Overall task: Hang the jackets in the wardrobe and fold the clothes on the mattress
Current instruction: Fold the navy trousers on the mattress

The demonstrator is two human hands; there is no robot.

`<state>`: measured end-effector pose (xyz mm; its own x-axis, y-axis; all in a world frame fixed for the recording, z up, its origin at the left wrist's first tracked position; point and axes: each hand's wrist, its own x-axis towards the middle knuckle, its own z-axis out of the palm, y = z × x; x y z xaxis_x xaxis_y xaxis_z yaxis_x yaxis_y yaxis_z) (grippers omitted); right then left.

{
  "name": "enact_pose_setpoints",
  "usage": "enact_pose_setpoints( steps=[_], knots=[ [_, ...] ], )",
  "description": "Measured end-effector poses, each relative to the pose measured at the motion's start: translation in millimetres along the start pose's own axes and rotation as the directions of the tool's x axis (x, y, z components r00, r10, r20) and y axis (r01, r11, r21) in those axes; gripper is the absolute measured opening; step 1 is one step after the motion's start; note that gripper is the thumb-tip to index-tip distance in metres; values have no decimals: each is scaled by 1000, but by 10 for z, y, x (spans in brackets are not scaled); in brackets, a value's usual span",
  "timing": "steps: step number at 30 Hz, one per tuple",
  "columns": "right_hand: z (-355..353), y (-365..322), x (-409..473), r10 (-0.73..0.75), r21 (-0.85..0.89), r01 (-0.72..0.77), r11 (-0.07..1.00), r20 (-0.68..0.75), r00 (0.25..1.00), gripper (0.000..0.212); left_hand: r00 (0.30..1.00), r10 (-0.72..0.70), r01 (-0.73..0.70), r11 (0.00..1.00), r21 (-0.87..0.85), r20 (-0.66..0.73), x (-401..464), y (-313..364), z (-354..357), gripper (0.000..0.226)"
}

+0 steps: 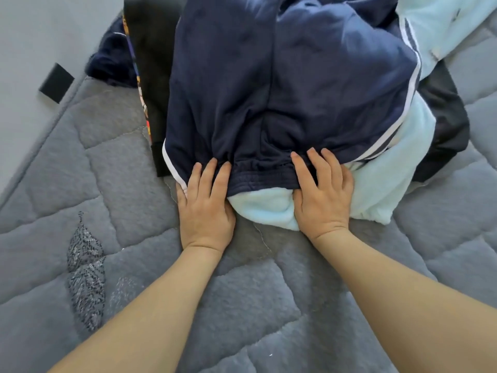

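Both flat hands, left hand [205, 204] and right hand [324, 196], on rumpled navy white-striped shorts [282, 84].

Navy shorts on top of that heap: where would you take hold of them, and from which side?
Probably the elastic waistband of the navy shorts, coming from the near edge of the mattress. It lies bunched and closest, and the left hand and right hand already rest at its two ends.

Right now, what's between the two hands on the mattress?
In the head view, the navy shorts' waistband spans from the left hand to the right hand, with a light blue fleece garment showing just below it.
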<state>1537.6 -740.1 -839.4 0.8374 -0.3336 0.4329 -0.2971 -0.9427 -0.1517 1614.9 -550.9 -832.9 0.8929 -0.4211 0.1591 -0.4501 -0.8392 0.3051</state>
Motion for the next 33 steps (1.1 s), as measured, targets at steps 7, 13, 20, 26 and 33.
enact_pose_setpoints(
  steps=[7,13,20,26,33],
  knots=[
    [-702,1,149,-11,266,-82,961,330,944,46,962,32,-130,927,351,271,59,61,-692,56],
    [-1766,281,-596,-339,117,318,941,345,875,40,821,-58,-194,908,372,569,-1318,780,-1195,12],
    [-2723,1611,-2752,-387,119,441,889,709,589,32,184,-191,-117,970,214,964,-3460,2634,-827,17],
    [-3771,3283,-4252,-274,40,348,936,706,654,26,-123,-122,-22,993,120,985,-5027,4730,-234,47],
    [-5030,5419,-5516,118,-346,292,892,800,588,30,-226,141,292,954,-71,964,-6268,7191,188,23]
  ],
)
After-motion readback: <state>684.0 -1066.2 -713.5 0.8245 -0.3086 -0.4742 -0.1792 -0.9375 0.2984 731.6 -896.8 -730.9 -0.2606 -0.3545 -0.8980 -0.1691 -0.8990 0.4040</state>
